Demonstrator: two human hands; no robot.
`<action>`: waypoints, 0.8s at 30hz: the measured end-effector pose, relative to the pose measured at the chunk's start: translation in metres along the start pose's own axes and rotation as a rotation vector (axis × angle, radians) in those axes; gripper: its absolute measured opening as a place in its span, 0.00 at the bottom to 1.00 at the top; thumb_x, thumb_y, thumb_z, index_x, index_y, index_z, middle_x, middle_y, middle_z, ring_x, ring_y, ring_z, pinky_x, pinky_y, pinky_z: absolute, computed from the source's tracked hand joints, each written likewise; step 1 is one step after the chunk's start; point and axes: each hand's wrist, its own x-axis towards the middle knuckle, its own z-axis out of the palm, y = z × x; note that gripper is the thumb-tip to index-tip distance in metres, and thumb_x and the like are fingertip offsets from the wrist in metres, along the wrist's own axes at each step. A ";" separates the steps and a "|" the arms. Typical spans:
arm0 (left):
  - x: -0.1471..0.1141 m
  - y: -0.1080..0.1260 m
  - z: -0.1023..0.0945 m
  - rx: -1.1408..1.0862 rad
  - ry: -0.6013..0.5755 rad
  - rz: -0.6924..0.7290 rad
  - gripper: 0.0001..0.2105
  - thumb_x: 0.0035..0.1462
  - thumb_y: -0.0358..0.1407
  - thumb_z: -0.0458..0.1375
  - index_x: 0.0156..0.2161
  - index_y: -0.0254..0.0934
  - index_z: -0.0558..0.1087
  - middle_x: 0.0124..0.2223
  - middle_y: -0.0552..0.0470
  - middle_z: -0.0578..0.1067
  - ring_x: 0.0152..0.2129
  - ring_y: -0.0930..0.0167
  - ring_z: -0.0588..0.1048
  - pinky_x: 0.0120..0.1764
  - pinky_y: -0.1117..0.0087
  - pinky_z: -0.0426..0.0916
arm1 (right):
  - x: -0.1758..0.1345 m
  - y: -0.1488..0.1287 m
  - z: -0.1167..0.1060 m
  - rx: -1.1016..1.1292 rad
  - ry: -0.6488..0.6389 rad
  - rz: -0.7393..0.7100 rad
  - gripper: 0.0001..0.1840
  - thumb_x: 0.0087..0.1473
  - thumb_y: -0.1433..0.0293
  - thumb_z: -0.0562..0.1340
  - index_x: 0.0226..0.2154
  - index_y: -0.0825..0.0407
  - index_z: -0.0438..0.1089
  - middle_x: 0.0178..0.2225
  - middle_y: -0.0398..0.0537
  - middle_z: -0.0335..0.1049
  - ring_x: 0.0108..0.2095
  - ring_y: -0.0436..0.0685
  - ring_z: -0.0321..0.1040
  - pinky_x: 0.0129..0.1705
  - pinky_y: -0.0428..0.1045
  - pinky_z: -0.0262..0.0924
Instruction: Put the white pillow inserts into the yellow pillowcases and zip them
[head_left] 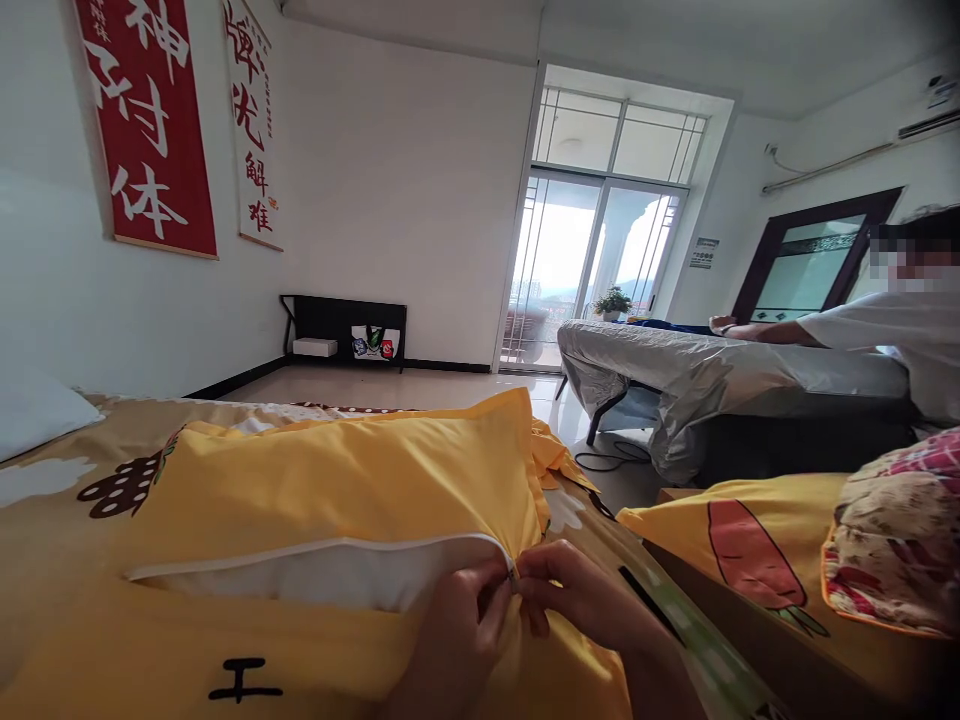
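A yellow pillow cover (337,470) lies on the bed in front of me, its long white-edged zipper (360,545) gaping and white fabric (315,580) showing inside. At the right end of that opening my left hand (465,615) pinches the cover's edge by the zipper. My right hand (574,590) meets it there, thumb and fingers closed on the zipper's end, where a small dark bit, perhaps the slider, shows between the fingertips. Black lettering (244,680) is printed on the cover's near part.
Patterned bedding (45,510) spreads beneath the cover. To the right, a yellow carrot-print pillow (720,520) and a floral cushion (892,540) sit by a cardboard box. Beyond, a person (885,330) leans over a plastic-covered table (735,375). A low black shelf (345,310) stands against the wall.
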 end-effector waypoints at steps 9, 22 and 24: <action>0.001 -0.007 0.004 0.109 -0.001 -0.051 0.10 0.55 0.32 0.50 0.35 0.32 0.73 0.26 0.52 0.70 0.24 0.72 0.67 0.27 0.75 0.56 | 0.000 0.001 0.000 0.014 -0.002 0.013 0.22 0.54 0.51 0.58 0.21 0.51 0.63 0.15 0.41 0.66 0.21 0.51 0.64 0.31 0.46 0.59; -0.027 0.012 -0.022 1.208 0.209 0.208 0.14 0.52 0.20 0.50 0.36 0.40 0.72 0.35 0.51 0.74 0.33 0.66 0.70 0.35 0.68 0.59 | 0.003 0.001 0.003 0.079 0.050 0.017 0.22 0.53 0.54 0.59 0.18 0.51 0.60 0.15 0.41 0.65 0.20 0.50 0.62 0.27 0.46 0.55; -0.023 0.004 -0.018 1.234 0.291 0.324 0.12 0.54 0.21 0.50 0.34 0.40 0.71 0.32 0.51 0.73 0.30 0.67 0.69 0.34 0.68 0.58 | 0.007 0.003 0.004 0.142 0.063 0.024 0.23 0.51 0.51 0.60 0.19 0.51 0.61 0.15 0.41 0.65 0.19 0.49 0.62 0.26 0.45 0.54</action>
